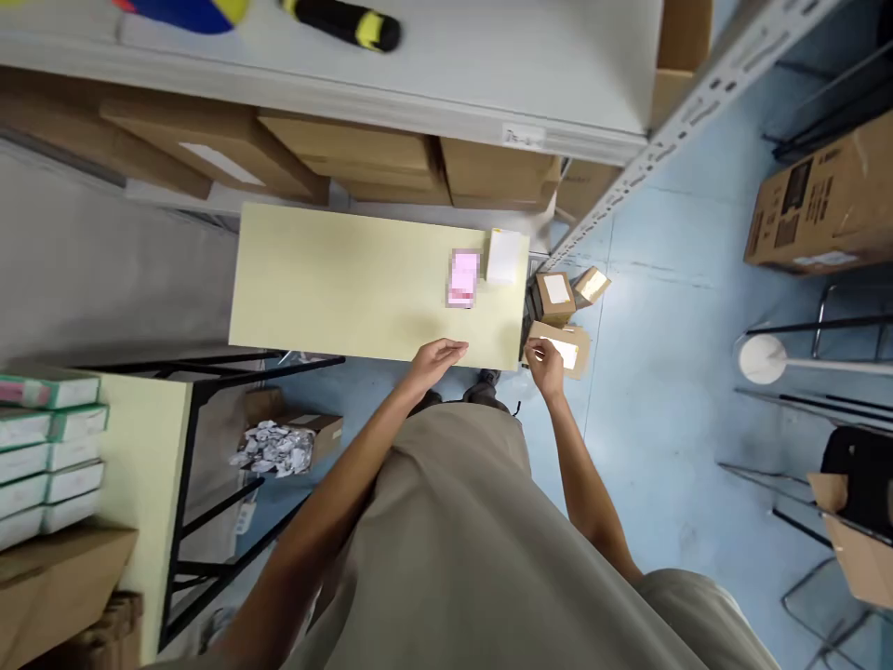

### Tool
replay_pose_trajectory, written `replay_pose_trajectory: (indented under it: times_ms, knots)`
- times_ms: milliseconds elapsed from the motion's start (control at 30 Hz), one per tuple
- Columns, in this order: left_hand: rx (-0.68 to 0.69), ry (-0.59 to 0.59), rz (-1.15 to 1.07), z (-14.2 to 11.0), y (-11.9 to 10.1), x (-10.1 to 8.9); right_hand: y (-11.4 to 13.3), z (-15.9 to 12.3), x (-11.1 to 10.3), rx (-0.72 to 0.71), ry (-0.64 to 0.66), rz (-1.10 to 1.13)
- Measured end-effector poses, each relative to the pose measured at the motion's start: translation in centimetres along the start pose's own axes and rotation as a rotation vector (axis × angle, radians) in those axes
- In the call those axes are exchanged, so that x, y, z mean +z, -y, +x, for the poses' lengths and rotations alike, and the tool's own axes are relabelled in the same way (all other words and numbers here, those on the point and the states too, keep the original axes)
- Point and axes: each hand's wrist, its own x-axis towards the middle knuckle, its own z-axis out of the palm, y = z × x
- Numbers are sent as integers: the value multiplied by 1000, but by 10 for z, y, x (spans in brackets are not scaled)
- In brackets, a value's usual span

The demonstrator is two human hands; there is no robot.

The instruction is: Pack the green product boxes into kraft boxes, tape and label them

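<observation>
My left hand hovers over the front edge of a pale yellow table, its fingers stretched forward and nothing visible in them. Just past the table's right corner is my right hand, fingers curled and pinched together; whatever they may hold is too small to make out. Beyond my left hand, a pink and white item, blurred by pixels, lies on the table. A white box stands beside it near the right end, apart from both hands.
A grey shelf with cardboard boxes below runs behind the table. Small cartons sit on the floor at the right. Stacked green-and-white boxes are at the left, near an open carton with crumpled material. Metal-legged furniture stands far right.
</observation>
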Motion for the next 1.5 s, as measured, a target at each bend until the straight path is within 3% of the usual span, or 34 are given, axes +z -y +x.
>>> replay_pose_trajectory:
  times_ms: [133, 233, 367, 500, 633, 833, 933, 1033, 1267, 1400, 1500]
  knots:
    - [52, -127, -192, -54, 6, -75, 78, -12, 64, -109, 153, -1]
    - [109, -219, -329, -92, 22, -139, 135, -31, 129, -178, 250, -3]
    - [204, -400, -491, -140, 52, -230, 191, -68, 233, -265, 444, 2]
    - [226, -672, -629, -190, 87, -312, 224, -115, 344, -347, 694, -4]
    - [281, -866, -772, -238, 123, -372, 252, -170, 440, -450, 921, -66]
    - [303, -1113, -1004, -285, 173, -440, 299, -232, 551, -581, 1194, -184]
    - [305, -1171, -1117, -297, 189, -479, 325, -249, 612, -647, 1268, -212]
    - [309, -1169, -1253, -302, 195, -528, 356, -259, 689, -736, 1306, -239]
    - [197, -953, -1718, -271, 191, -661, 431, -271, 912, -1019, 1262, -391]
    - [86, -917, -1858, -244, 192, -716, 447, -284, 1029, -1177, 1280, -522]
    - [38, -904, -1913, -230, 192, -742, 444, -293, 1086, -1205, 1350, -665]
